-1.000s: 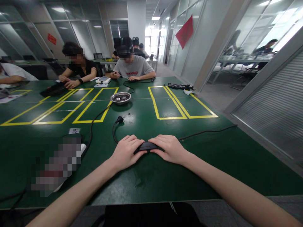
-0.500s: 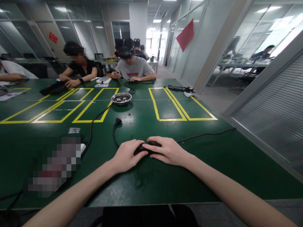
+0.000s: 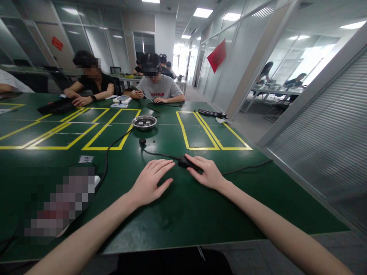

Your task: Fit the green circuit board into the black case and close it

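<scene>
Block (image 3: pixel 183 162), mid-frame | right hand (image 3: pixel 208 173) pinches it; left hand (image 3: pixel 150 181) loosely spread, empty | I judge it light, rigid, slick; best held by its long sides.

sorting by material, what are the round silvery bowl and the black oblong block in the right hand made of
Round silvery bowl: probably polished metal, given its bright, reflective rim. Black oblong block in the right hand: likely matte plastic, from its dull surface.

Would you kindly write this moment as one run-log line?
left hand: open, holding nothing | right hand: gripping black block | plug: joined to block by cord | metal bowl: beyond plug
</scene>
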`<state>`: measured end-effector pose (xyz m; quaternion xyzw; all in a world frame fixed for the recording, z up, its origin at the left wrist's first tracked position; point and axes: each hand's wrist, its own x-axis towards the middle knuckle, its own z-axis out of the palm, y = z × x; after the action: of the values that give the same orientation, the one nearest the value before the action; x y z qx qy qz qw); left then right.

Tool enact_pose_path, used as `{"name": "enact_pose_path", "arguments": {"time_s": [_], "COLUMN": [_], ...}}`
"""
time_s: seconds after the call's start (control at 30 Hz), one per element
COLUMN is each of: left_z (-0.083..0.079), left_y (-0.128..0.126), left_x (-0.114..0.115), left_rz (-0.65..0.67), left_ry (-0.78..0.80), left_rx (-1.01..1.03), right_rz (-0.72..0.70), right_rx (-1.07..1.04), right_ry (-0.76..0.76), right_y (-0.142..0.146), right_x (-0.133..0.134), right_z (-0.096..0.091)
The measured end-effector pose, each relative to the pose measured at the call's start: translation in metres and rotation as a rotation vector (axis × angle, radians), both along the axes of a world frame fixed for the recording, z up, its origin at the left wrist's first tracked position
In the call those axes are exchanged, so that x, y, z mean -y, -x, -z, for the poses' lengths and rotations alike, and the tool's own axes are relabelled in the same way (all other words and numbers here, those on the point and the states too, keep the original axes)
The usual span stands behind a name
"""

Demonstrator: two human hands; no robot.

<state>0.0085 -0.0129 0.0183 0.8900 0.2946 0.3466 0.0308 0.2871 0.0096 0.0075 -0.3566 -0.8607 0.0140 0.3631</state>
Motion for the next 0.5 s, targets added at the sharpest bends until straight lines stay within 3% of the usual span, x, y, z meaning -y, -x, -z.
{"name": "enact_pose_path", "arguments": {"time_s": [0.17, 0.3, 0.4, 0.5], "left_z": [0.003, 0.008, 0.010, 0.011], "left_y": [-0.001, -0.002, -0.002, -0.001], "left_x": [0.002, 0.002, 0.001, 0.000], "left_rz": [0.068, 0.114, 0.127, 0.131], "left_ry": [0.115, 0.244, 0.273, 0.292], "left_rx": [-0.125, -0.103, -0.070, -0.050], "right_rz": [0.395, 0.700, 0.857, 0.948], "right_rx": [-0.322, -0.516, -0.477, -0.230], "right_ry": [0.122, 0.047, -0.023, -0.010], "right_y": [-0.064, -0.128, -0.161, -0.178], "right_x": [-0.046, -0.070, -0.075, -0.076], "right_z": [-0.017, -0.031, -0.025, -0.006]}}
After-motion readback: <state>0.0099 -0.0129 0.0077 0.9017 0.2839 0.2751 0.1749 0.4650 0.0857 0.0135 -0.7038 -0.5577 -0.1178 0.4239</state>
